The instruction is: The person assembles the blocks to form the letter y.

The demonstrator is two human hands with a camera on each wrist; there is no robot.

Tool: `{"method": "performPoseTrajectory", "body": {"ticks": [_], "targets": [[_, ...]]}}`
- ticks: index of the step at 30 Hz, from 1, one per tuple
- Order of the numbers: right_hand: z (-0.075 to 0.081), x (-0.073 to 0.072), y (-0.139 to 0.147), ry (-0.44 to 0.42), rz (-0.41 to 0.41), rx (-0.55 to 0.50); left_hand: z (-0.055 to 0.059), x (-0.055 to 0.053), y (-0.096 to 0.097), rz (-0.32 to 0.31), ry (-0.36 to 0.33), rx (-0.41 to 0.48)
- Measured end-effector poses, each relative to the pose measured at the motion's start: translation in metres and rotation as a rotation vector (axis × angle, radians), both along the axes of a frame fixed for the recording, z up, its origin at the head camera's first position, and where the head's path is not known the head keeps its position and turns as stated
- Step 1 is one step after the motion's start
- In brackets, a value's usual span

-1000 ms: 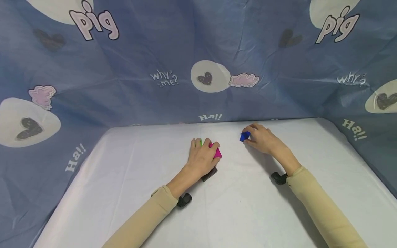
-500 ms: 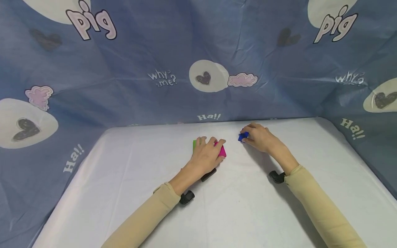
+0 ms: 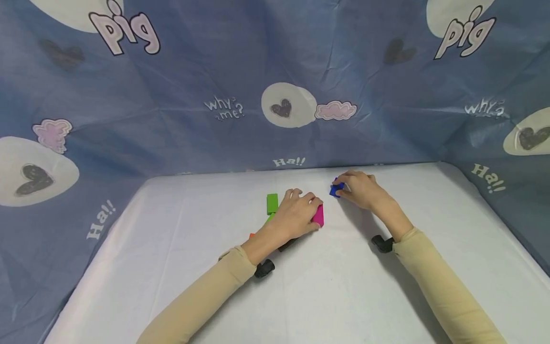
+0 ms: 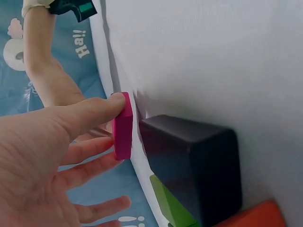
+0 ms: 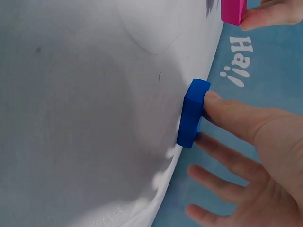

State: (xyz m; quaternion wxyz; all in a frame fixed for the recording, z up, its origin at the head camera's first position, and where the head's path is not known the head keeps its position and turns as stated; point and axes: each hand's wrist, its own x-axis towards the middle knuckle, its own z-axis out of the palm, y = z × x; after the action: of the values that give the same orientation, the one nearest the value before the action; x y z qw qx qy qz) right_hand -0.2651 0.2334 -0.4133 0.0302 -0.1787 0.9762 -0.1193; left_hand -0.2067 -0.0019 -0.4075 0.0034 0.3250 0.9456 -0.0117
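The pink block sits a little right of the table's middle, upright in the left hand, pinched between the thumb and the nearest fingers, with the remaining fingers spread loose. Farther back and to the right, the right hand pinches the blue block between thumb and forefinger, its other fingers reaching out apart. A narrow strip of white cloth separates the two blocks. Just left of the left hand lies a green block, with a second green piece near it. A black block and an orange block lie beneath the left wrist.

The cloth's far edge runs close behind the blue block, against the blue printed backdrop. Bare cloth stretches between the forearms toward the front and out to both sides.

The left hand and forearm cover much of the black, orange and second green pieces; the left wrist view cuts off the orange one at its lower border. Whether either pinched block touches the cloth, I cannot tell.
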Motion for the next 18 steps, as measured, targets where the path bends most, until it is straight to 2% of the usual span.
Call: {"method": "performPoseTrajectory", "body": {"ticks": [12, 18], "targets": [[0.002, 0.000, -0.003, -0.025, -0.030, 0.011, -0.003, -0.013, 0.009, -0.030, -0.046, 0.051], [0.003, -0.001, -0.003, -0.033, -0.028, 0.015, -0.004, -0.019, 0.014, -0.030, -0.075, 0.036]]}}
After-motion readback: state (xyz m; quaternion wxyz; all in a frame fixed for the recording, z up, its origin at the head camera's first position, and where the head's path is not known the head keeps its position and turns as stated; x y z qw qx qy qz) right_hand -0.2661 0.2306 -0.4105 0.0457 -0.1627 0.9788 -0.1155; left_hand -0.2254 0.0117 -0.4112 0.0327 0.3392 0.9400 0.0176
